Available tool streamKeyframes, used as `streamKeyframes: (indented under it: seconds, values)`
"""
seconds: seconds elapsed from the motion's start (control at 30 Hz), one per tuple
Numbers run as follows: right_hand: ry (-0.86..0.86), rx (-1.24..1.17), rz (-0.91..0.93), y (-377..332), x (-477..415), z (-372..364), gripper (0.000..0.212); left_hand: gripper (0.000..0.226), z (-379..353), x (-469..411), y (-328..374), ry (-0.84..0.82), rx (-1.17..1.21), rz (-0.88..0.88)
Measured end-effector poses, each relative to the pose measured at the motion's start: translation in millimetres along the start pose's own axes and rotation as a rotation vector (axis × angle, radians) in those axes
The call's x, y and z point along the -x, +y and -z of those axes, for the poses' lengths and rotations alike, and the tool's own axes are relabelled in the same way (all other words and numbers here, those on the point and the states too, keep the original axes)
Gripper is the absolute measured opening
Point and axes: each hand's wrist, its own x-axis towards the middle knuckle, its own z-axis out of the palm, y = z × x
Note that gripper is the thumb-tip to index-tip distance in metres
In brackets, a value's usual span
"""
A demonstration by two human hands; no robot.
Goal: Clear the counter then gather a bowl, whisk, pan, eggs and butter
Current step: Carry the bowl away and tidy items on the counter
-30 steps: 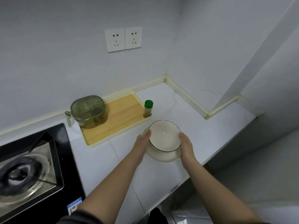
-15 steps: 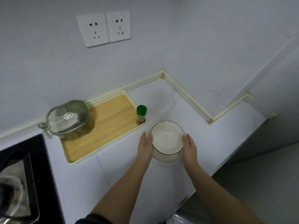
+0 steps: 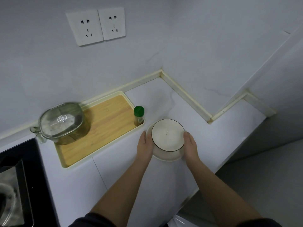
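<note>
Low in the middle of the frame, the left hand and the right hand cup a white bowl from both sides, the fingers curved against its wall. The bowl is above the white counter, just right of a wooden tray. On the tray stand a green-capped jar and a lidded glass container. Two sockets are on the wall, upper left.

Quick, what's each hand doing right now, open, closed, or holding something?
Left hand: holding the bowl by its left side.
Right hand: holding the same bowl by its right side.
</note>
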Motion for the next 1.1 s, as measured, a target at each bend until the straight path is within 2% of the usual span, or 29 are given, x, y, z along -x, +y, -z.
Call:
streamKeyframes:
  seconds: [0.03, 0.1, 0.17, 0.23, 0.37, 0.53, 0.7, 1.1]
  values:
    - [-0.002, -0.019, -0.013, -1, 2, 1, 0.058, 0.025, 3, 3, -2, 0.006, -0.029, -0.013]
    - [0.032, 0.022, -0.002, -3, 15, 6, 0.030, 0.027, 10, 6, -9, 0.026, -0.166, -0.088]
    - [0.078, 0.185, 0.043, 3, 24, 13, 0.024, 0.022, 16, 10, -15, -0.022, -0.279, -0.077]
    - [0.054, 0.270, 0.029, 9, 34, 16, 0.020, 0.016, 19, 18, -16, -0.128, -0.288, 0.033]
    - [-0.051, 0.385, 0.026, 15, 36, 11, 0.025, 0.025, 11, 25, -9, -0.182, -0.210, 0.108]
    - [-0.014, 0.373, 0.081, 9, 23, 8, 0.032, 0.025, -2, 15, -4, -0.155, -0.087, 0.133]
    - [0.027, 0.360, 0.064, -10, -9, 3, 0.019, 0.031, -19, -12, 5, -0.122, -0.015, 0.136]
    - [0.032, 0.299, 0.142, -55, -132, -24, 0.022, 0.029, -61, -111, 43, -0.011, 0.169, 0.061]
